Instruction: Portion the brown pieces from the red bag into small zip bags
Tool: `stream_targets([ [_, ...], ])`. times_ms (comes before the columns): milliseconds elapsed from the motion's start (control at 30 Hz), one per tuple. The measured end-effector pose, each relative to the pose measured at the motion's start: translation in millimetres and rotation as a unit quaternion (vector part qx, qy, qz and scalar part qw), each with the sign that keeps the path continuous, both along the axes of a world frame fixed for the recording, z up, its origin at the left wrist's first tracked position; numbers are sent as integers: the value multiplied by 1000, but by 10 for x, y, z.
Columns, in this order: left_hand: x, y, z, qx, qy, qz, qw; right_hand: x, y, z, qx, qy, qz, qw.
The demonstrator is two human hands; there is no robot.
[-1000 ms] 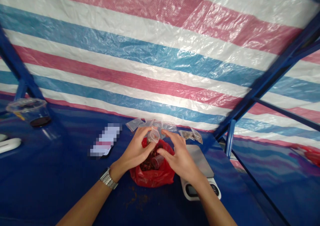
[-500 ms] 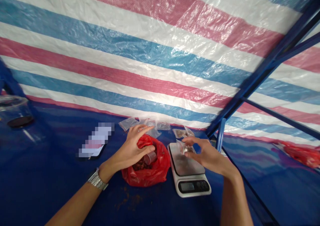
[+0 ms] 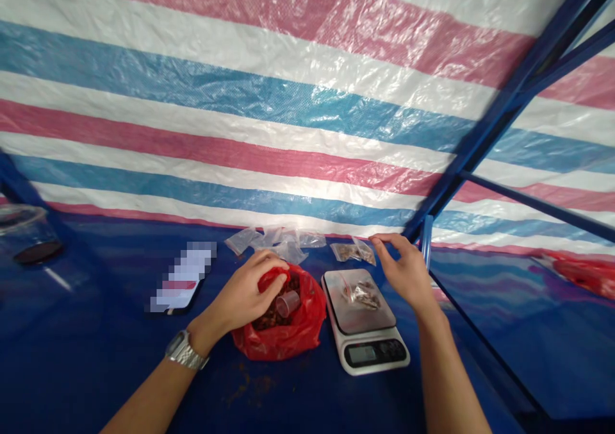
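Note:
A red plastic bag (image 3: 300, 331) stands with its mouth wide, dark brown dried bits (image 3: 269, 312) and a small clear plastic cup (image 3: 288, 304) inside. My left hand (image 3: 250, 290) is curled on the bag's left rim, red plastic between thumb and fingers. To the bag's right is a white kitchen scale (image 3: 368, 328) with a metal plate. On that plate lies a small clear zip bag (image 3: 362, 294) partly filled with brown pieces. My right hand (image 3: 401, 267) hovers past the scale's far right corner, fingers slightly apart and holding nothing.
Two filled zip bags (image 3: 353, 252) lie behind the scale, and several flat clear bags (image 3: 273, 242) behind the red bag. A phone (image 3: 185, 280) rests at left, near a clear jar (image 3: 33, 232). Blue metal bars (image 3: 461, 168) cross the right side before a striped tarp (image 3: 240, 100).
My right hand has let go of the zip bag, leaving it on the scale, and moved up and right. My left hand has closed onto the red bag's rim.

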State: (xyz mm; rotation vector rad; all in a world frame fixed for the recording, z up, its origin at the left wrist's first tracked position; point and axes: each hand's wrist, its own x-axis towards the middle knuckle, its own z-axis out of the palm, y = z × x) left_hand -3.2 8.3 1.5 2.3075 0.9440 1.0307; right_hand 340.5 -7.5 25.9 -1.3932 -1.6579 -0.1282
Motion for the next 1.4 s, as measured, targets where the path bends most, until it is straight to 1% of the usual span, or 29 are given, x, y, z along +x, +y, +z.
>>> stream_targets([
  [100,-8,-3,-8,13,23,11,1000,-41,7,-16,20,5,2,1000],
  [233,-49,39,-43,26,36,26,999,-53,-3,11,27,-3,11,1000],
  [433,-85,134,-105,46,39,37,998,-59,-21,45,4,-9,32,999],
  [500,-94,147,-110,48,38,40,997,-57,-37,50,-23,-15,48,998],
  [600,-106,147,-107,56,38,46,997,-26,-81,64,-102,-16,89,991],
  [733,-110,140,-107,64,41,50,996,54,-176,92,-213,4,160,964],
  [800,-108,144,-107,67,39,51,996,80,-228,103,-258,-9,192,947],
  [900,-107,147,-98,74,33,53,995,73,-277,97,-303,-43,191,933],
  [1000,-108,120,-70,89,16,62,994,3,-249,45,-321,-45,190,927],
  [1067,-89,75,-42,99,-2,69,993,-91,-185,-15,-307,-14,209,928],
  [1100,-65,46,-26,98,-11,69,993,-159,-145,-50,-288,14,214,933],
  [1133,-28,15,-11,91,-17,65,994,-240,-102,-84,-260,48,214,941],
  [1200,96,-41,16,56,-22,48,997,-440,-30,-144,-182,123,199,955],
  [1267,271,-70,33,20,-8,47,999,-663,2,-182,-117,169,188,960],
  [1333,455,-53,41,8,-31,52,998,-868,-15,-200,-89,186,186,961],
  [1400,591,10,48,-1,-69,65,996,-1025,-64,-209,-87,202,194,956],
])
